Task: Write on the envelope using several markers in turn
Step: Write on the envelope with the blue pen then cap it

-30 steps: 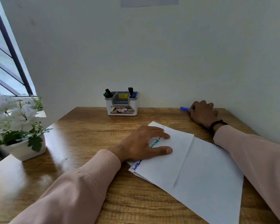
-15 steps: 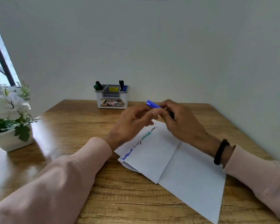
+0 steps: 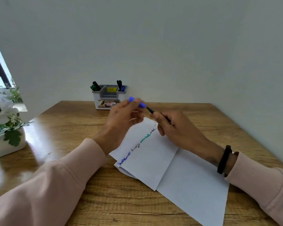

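A white envelope (image 3: 153,159) lies at an angle on the wooden desk, with blue, grey, green and black writing along its upper left edge. Above its far corner my left hand (image 3: 121,123) pinches a blue marker cap (image 3: 142,104). My right hand (image 3: 176,128) grips the dark marker body (image 3: 153,111), whose tip sits just apart from the cap. A white and grey marker holder (image 3: 109,97) stands at the back of the desk against the wall, with several more markers in its two outer slots.
A white pot of white flowers (image 3: 5,121) stands at the desk's left edge by a window. A larger white sheet (image 3: 194,188) lies under the envelope toward the right. The wall closes the desk at the back and right.
My right hand brought the blue marker from the far right of the desk to the middle. My left hand rose off the envelope, took the cap and pulled it from the marker.
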`<state>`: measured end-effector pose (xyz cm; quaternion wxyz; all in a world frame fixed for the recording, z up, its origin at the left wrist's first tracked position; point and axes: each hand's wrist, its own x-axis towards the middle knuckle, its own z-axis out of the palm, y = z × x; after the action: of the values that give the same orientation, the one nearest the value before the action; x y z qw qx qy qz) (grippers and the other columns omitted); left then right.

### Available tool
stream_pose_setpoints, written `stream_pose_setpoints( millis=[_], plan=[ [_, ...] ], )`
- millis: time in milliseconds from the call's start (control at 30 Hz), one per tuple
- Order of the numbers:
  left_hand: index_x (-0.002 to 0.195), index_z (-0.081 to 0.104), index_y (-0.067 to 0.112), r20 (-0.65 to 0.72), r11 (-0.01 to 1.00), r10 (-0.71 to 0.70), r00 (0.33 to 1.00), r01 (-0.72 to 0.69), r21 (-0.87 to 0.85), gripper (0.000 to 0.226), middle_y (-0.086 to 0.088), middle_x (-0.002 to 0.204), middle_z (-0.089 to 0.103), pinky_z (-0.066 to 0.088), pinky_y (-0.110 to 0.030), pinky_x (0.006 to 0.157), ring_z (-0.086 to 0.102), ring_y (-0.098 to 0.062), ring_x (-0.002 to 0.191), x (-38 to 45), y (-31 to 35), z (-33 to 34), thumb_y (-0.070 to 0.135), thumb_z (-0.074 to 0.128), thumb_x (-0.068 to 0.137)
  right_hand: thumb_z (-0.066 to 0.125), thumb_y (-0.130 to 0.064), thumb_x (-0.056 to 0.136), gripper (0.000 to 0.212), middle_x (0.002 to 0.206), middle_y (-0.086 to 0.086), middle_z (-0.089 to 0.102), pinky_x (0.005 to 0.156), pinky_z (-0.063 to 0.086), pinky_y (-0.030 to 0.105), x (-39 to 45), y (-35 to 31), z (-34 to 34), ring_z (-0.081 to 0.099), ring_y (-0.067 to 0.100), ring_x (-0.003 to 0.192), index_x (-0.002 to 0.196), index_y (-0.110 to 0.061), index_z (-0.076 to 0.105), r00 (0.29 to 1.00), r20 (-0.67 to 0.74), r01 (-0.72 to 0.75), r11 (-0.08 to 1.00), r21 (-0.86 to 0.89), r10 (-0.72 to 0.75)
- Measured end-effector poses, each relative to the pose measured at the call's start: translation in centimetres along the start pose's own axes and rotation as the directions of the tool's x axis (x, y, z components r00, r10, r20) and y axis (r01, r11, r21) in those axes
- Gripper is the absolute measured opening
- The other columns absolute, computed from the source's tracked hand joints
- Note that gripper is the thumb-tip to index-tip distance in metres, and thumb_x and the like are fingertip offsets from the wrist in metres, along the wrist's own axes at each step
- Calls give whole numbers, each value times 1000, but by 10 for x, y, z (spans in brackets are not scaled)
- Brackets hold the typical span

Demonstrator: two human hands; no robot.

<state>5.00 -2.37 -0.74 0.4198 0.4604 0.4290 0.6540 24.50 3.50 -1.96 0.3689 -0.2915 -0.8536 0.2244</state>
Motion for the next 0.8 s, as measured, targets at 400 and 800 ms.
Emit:
stream_pose_setpoints(
  millis=[400,800],
  plan=[
    [65,50,22,-124,875,-156,980,195,443,47,10,53,44,32,-23,51,38,-9,48,12,5,-34,54,58,98,46,5,97,33,101,15,81,67,63,31,10,-7,-18,75,20,76,115,-6,71,919,223,-341,369,865,326],
    [136,61,46,397,309,-156,905,-337,889,43,20,120,64,39,-18,80,54,0,95,3,-4,-26,60,55,96,65,-7,98,6,74,20,77,56,63,34,5,11,-17,77,35,65,99,-1,68,905,77,-399,774,491,418]
  ],
)
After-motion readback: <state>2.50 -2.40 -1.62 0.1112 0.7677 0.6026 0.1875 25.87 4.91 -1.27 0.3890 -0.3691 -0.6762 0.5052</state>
